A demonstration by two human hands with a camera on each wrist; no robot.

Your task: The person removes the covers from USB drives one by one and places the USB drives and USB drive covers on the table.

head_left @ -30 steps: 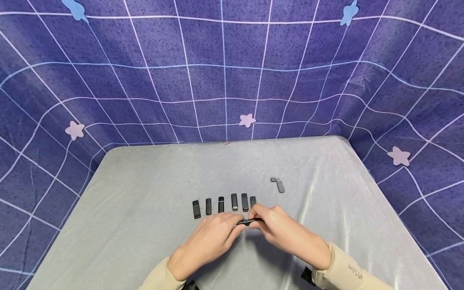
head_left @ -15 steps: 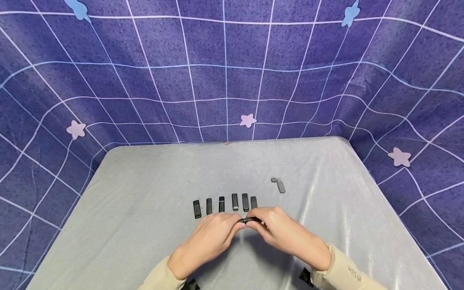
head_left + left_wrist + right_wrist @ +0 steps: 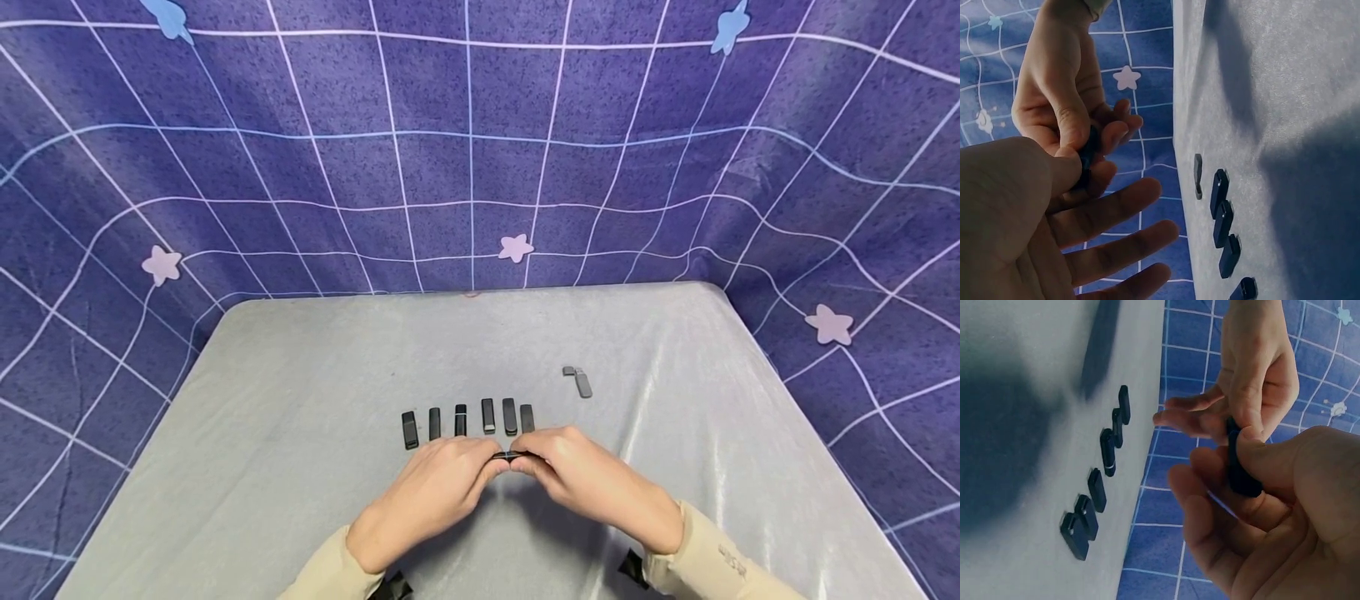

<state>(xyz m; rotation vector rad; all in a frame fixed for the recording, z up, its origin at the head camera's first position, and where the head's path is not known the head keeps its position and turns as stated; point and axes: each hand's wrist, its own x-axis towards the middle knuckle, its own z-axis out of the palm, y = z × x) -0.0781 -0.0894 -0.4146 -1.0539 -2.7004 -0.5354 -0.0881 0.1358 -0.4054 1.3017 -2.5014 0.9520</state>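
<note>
We see the left hand point(image 3: 431, 492) and the right hand point(image 3: 588, 479) meeting on the near side of the row of dark USB sticks point(image 3: 488, 415), each pinching one end of a black USB stick point(image 3: 509, 456) between thumb and fingers. That stick lies crosswise in their grip, raised above the table, with a thin pale-blue band near its middle. In the left wrist view we make out the left hand's other fingers spread loosely. Beige sleeves point(image 3: 720, 550) reach in from the near side of the row, a small black piece point(image 3: 633, 568) showing below each cuff. The row itself holds six sticks side by side, the right three closer together; the hands hide some near ends. Beyond the row and to its right we find a grey USB stick point(image 3: 582, 385), its cap point(image 3: 568, 371) just beside the bare plug; we cannot tell whether they are joined. A grey cloth point(image 3: 337, 358) covers the table under the row, and a purple-blue curtain point(image 3: 435, 167) with grid lines and stars hangs well beyond it.
</note>
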